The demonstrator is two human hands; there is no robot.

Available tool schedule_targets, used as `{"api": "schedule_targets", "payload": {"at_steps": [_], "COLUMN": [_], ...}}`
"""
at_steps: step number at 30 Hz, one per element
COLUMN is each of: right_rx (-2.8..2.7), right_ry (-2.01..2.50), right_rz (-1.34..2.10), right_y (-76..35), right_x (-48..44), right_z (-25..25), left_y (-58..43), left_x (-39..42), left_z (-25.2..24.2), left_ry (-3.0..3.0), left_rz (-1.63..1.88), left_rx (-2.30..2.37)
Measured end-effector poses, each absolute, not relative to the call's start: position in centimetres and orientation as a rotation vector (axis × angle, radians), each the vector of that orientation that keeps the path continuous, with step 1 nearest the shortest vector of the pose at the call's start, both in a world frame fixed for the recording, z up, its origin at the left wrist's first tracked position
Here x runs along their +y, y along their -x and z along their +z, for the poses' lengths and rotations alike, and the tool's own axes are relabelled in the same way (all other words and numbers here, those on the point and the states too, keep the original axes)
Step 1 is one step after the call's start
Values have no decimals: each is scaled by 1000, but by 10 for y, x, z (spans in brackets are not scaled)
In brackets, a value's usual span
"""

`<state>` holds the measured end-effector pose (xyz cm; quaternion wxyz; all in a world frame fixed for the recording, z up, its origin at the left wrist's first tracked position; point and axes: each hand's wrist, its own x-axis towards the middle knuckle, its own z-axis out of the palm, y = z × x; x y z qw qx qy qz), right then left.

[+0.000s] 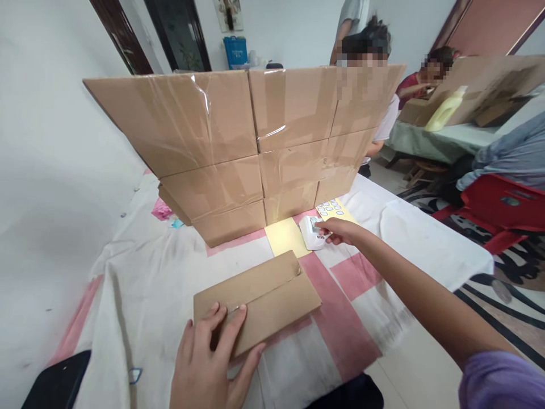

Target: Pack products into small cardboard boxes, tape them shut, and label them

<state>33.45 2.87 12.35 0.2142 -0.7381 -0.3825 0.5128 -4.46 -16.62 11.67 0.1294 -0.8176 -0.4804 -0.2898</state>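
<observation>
Left hand (210, 360); plain brown cardboard box (266, 301)

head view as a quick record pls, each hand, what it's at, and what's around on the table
left hand: fingers spread on top of the small cardboard box
right hand: fingers at the white container; whether they grip anything is unclear
behind container: taped cardboard wall
beside container: plain yellow sheet; yellow card with printed squares
lower left corner: dark phone-like object
</observation>
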Motion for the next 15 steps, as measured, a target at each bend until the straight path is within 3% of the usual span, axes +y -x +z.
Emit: {"api": "schedule_targets", "payload": {"at_steps": [15], "right_rx": [-1036], "right_ry": [1977], "right_rz": [1372], "right_y": [-313], "right_x": [10], "right_z": [147], "left_y": [42], "left_x": [-166], "left_z": [122], "left_ry": [2373], "left_rz": [-851], "left_rx": [-1366]}}
